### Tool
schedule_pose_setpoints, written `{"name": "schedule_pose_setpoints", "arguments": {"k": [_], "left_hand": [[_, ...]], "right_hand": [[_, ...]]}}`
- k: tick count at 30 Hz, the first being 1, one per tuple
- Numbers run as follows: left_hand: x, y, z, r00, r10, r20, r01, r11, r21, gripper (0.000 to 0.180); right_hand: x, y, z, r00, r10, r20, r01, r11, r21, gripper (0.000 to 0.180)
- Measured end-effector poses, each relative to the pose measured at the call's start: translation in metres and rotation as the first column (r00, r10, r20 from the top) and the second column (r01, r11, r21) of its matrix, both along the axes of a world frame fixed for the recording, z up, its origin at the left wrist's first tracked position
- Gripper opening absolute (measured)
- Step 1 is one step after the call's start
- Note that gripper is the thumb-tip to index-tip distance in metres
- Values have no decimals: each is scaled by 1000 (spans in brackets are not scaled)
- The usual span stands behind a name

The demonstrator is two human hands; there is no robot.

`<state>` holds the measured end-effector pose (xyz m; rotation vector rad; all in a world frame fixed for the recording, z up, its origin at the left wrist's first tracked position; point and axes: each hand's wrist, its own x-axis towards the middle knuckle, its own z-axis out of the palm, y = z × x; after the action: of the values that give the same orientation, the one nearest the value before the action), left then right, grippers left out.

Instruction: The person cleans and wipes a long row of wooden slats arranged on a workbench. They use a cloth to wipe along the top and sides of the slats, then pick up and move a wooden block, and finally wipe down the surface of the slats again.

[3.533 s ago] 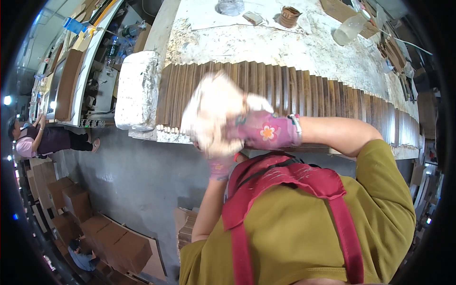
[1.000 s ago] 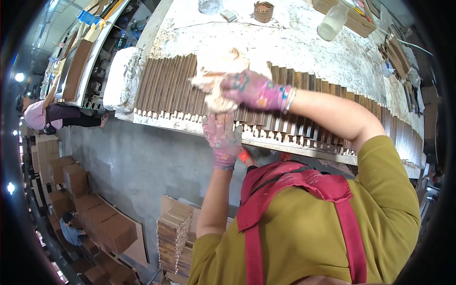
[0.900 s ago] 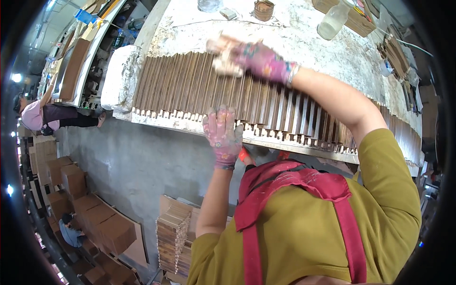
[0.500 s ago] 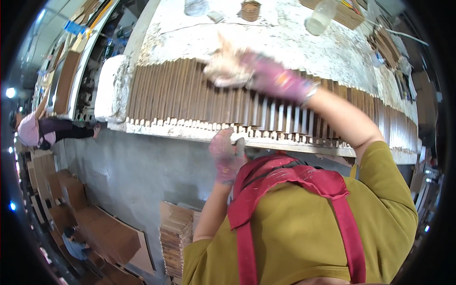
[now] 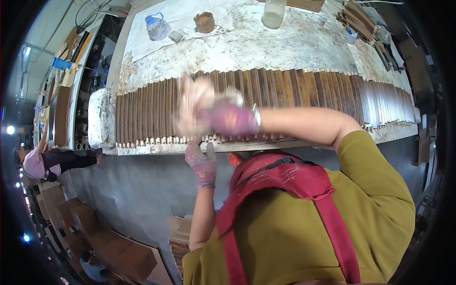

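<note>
A long row of brown wooden strips (image 5: 285,88) lies side by side on the worktable, their pale peg-like ends along its near edge. My right hand (image 5: 232,118), in a purple-pink glove, is closed on a pale rag (image 5: 194,102) over the strips left of the middle. Both the rag and that hand are smeared by motion. Just below, at the near edge, my left hand (image 5: 202,164) wears a similar glove with a grey thumb. Its thumb stands apart from the fingers, which reach up to the strip ends; I see nothing held in it.
The whitish, stained worktable (image 5: 285,52) carries a clear plastic jug (image 5: 156,28), a brown round tin (image 5: 204,22) and a cloudy jar (image 5: 274,14) at the back. A white wrapped block (image 5: 101,118) borders the row's left end. Cardboard (image 5: 126,251) and other people are at left.
My right hand has swept the rag left and toward the near edge. The left hand remains at the table edge by the strip ends. The whole view has shifted.
</note>
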<state>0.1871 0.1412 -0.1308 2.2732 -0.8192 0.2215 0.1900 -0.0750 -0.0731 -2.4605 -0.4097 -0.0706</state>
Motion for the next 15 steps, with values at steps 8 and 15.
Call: {"name": "schedule_pose_setpoints", "arguments": {"k": [8,15], "left_hand": [[-36,-9,7,992,116,54,-112,991,-72,27],[-63,-18,-62,987,-9,158,-4,997,81,41]], "right_hand": [[-21,-80,107,988,-102,-117,152,784,602,31],[-69,-38,21,969,243,-47,-244,970,-21,36]]}}
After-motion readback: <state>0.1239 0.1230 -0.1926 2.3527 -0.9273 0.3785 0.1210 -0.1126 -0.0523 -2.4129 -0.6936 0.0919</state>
